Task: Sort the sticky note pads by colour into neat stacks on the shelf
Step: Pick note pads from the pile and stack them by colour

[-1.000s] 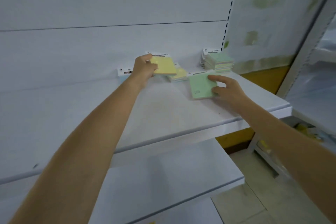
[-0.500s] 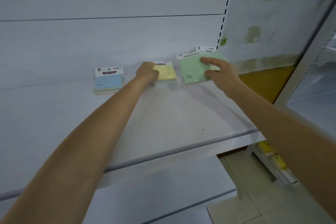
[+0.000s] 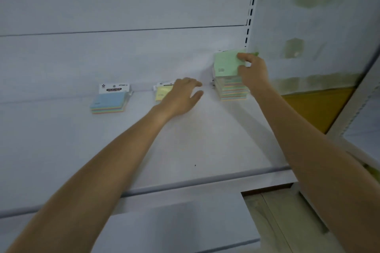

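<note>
1. At the right end of the shelf (image 3: pixel 185 139), the right hand (image 3: pixel 253 76) now holds the green pad (image 3: pixel 225 63) raised and tilted just above the tall stack (image 3: pixel 232 88) in the corner. Thumb and fingers pinch its right edge. Half a second ago this pad was lower and further left, beside the yellow one.
2. Further left, the left hand (image 3: pixel 181 96) has let go. Its fingers, curled at the yellow pad (image 3: pixel 162 93) a moment ago, are now spread and relaxed, holding nothing. The hand hovers over the pad's right part, and I cannot tell whether it touches it.
3. That yellow pad lies flat on the shelf against the back panel, well apart from the blue-topped pad (image 3: pixel 110 100) to its left. A second ago the left hand still held it in the air.
4. My reading is that yellow is now placed and green is about to be placed.
5. What remains is lowering the green pad squarely onto the stack so the edges line up. The stack's layers look slightly uneven, so a careless drop could leave it untidy.
</note>
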`<action>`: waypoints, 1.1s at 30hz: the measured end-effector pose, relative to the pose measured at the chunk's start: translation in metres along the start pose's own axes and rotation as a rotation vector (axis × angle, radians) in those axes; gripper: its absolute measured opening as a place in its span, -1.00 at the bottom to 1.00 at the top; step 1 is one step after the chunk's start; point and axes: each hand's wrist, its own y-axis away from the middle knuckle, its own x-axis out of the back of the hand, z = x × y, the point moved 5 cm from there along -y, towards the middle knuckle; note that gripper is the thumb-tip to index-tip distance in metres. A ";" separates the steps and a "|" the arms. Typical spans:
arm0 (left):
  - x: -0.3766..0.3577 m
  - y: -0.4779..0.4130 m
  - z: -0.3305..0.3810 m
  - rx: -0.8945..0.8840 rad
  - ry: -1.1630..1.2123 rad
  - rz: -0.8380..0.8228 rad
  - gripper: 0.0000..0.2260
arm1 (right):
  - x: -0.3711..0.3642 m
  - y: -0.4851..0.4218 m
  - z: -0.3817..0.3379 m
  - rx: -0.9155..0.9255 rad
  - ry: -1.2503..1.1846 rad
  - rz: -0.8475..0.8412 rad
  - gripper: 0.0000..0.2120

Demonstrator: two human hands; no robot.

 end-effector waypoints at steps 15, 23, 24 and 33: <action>-0.043 0.016 0.023 -0.087 0.039 -0.262 -0.69 | 0.002 -0.014 0.021 0.198 0.225 0.039 -0.63; -0.047 0.017 0.019 -0.058 0.032 -0.305 -0.64 | -0.010 -0.011 0.034 0.127 0.413 -0.044 -0.65; -0.047 0.017 0.019 -0.062 0.034 -0.304 -0.64 | -0.011 -0.010 0.033 0.123 0.417 -0.049 -0.65; -0.043 0.022 0.017 0.006 0.087 -0.300 -0.61 | -0.011 0.000 0.030 0.168 0.485 -0.088 -0.59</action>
